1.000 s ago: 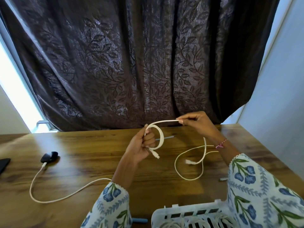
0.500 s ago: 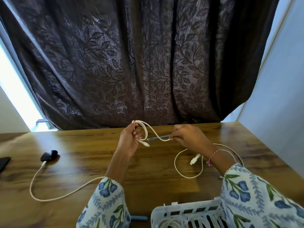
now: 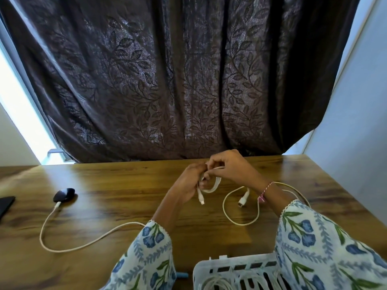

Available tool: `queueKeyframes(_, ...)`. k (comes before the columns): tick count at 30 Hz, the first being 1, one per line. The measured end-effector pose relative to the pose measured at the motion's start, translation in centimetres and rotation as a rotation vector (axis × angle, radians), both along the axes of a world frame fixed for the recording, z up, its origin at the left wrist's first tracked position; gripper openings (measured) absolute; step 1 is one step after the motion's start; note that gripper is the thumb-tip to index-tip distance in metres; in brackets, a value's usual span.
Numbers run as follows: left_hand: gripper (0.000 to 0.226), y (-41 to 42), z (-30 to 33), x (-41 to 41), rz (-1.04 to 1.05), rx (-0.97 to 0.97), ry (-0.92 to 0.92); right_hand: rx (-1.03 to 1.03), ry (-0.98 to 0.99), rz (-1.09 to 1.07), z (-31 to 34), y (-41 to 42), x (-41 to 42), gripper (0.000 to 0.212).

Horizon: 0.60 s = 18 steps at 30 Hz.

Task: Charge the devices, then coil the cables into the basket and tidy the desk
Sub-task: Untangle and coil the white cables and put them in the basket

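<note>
Over the middle of the wooden desk [image 3: 125,185], my left hand [image 3: 188,183] grips a small coil of white cable [image 3: 215,185], one plug end hanging below the fist. My right hand [image 3: 228,166] pinches the same cable just above the coil, touching the left hand. The cable's loose part lies in a loop [image 3: 240,218] on the desk under my right wrist, its other plug pointing down. At the near edge stands a white slotted basket [image 3: 232,268] with coiled white cables inside.
A black oval device [image 3: 63,194] lies at left with a second white cable [image 3: 83,243] plugged in and trailing under my left sleeve. A dark flat device [image 3: 5,206] sits at the left edge. A blue object [image 3: 182,275] peeks out beside the basket. Dark curtain behind.
My right hand moved left and up to meet the left hand, laying another turn onto the coil. The loose loop on the desk stayed about where it was.
</note>
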<state>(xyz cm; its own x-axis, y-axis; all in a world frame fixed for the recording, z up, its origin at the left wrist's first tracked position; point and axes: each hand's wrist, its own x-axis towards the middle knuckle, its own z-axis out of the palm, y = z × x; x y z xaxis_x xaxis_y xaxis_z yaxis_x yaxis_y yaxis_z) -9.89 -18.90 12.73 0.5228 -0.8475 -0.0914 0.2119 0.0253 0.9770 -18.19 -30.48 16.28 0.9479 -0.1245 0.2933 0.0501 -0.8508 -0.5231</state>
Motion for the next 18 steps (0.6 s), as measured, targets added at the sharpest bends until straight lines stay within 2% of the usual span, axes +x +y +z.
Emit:
queueKeyframes(2, 0.035, 0.0, 0.3, 0.1, -0.031, 0.062, -0.030, 0.027, -0.022, -0.023, 0.0, -0.4, 0.0, 0.010)
queueKeyframes(5, 0.032, 0.3, 0.4, 0.6, -0.052, 0.176, -0.121, 0.000, 0.050, -0.013, 0.2, -1.3, -0.3, 0.008)
queueKeyframes(7, 0.028, 0.4, 0.3, 0.8, -0.066, 0.229, -0.183, -0.172, 0.102, 0.005, 0.0, -1.8, -0.6, 0.015)
queueKeyframes(9, 0.028, 0.2, -0.1, 0.6, -0.062, 0.286, -0.279, -0.440, 0.166, -0.003, -0.1, -1.7, -0.8, 0.019)
queueKeyframes(10, 0.031, 0.1, -0.4, 0.4, -0.046, 0.312, -0.326, -0.506, 0.197, -0.018, -0.1, -1.6, -0.8, 0.020)
queueKeyframes(12, 0.036, -0.3, -0.9, 0.0, -0.014, 0.349, -0.371, -0.485, 0.252, -0.061, -0.1, -1.4, -0.9, 0.022)
queueKeyframes(16, 0.036, -0.7, -1.5, -0.6, 0.034, 0.406, -0.309, -0.588, 0.278, -0.150, -0.8, -0.5, -0.9, 0.028)
queueKeyframes(17, 0.036, -0.7, -1.7, -0.6, 0.040, 0.392, -0.258, -0.571, 0.273, -0.163, -1.2, -0.4, -0.9, 0.029)
queueKeyframes(18, 0.037, -0.7, -1.8, -0.4, 0.048, 0.349, -0.171, -0.467, 0.244, -0.171, -1.7, -0.4, -0.9, 0.029)
